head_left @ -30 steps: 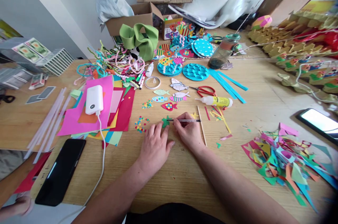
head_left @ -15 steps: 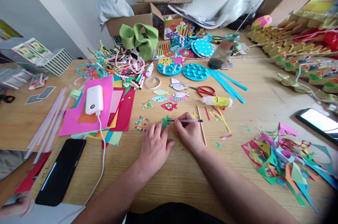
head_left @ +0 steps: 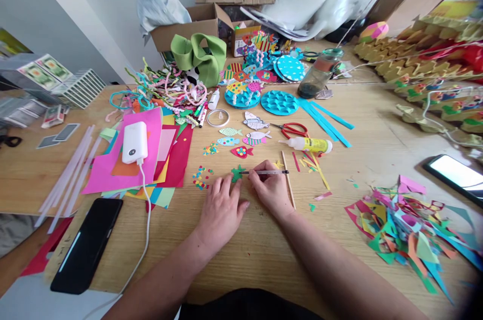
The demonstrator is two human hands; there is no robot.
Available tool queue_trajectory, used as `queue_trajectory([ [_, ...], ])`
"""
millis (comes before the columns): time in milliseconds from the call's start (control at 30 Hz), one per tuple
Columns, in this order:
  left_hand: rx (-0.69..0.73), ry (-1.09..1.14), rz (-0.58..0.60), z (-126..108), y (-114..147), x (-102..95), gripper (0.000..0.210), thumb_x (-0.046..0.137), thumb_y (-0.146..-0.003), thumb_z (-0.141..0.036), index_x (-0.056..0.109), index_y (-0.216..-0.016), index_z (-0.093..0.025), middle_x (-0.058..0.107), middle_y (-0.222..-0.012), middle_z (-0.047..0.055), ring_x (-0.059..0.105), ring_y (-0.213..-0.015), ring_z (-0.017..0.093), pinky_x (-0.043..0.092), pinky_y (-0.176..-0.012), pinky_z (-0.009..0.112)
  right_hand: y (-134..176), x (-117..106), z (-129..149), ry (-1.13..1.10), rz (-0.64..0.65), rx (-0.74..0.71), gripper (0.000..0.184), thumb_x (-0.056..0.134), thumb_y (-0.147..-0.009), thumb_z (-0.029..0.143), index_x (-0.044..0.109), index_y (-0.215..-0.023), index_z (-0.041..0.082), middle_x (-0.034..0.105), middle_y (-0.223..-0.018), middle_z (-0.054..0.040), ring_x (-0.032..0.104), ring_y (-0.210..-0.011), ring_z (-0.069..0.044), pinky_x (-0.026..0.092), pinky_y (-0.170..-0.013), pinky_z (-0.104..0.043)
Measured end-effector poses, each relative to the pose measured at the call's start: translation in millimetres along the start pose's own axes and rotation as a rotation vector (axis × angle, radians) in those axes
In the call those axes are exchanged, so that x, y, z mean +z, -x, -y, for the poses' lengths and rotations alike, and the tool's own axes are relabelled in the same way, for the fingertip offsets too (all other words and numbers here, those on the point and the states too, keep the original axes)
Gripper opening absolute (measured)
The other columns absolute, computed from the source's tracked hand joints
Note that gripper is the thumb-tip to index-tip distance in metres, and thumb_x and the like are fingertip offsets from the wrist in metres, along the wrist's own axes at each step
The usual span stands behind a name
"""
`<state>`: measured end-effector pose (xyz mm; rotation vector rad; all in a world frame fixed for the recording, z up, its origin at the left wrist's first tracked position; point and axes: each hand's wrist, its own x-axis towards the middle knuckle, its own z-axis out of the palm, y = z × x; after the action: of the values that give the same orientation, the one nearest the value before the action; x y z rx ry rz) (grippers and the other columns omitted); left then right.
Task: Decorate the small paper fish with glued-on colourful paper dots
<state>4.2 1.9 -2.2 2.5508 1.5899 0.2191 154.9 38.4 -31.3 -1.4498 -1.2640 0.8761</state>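
Pen sits pinched in the right hand's grip, its tip at a green paper cutout on the tabletop. The left hand, its grip loosely spread, touches the cutout's near edge. Coloured paper dots lie near its fingers.

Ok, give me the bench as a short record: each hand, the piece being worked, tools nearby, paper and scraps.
Left hand: fingertips at the green cutout
Right hand: holding a pen
Workpiece: green cutout, pen tip at its right edge
Tools: glue bottle on its side; red-handled scissors just beyond it
Beside right hand: wooden stick
Beyond hands: paper fish, several colours
Paper: coloured sheets at left, power bank on top
Scraps: loose heap, far right
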Motion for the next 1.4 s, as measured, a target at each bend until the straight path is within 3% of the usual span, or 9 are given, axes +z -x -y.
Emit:
queue_trajectory([
  [1400,-0.005,0.000,0.003,0.3,0.0,-0.6,0.047,0.058,-0.090,-0.036,0.054,-0.131,-0.015,0.052,-0.135,0.014,0.046,-0.120,0.031,0.043,-0.100,0.049,0.4,-2.4,9.2,0.002,-0.070,0.000,0.018,0.060,-0.075,0.030,0.048,-0.064,0.023,0.049,-0.053,0.0042,0.044,-0.047,-0.012,0.035,-0.047,-0.025],
])
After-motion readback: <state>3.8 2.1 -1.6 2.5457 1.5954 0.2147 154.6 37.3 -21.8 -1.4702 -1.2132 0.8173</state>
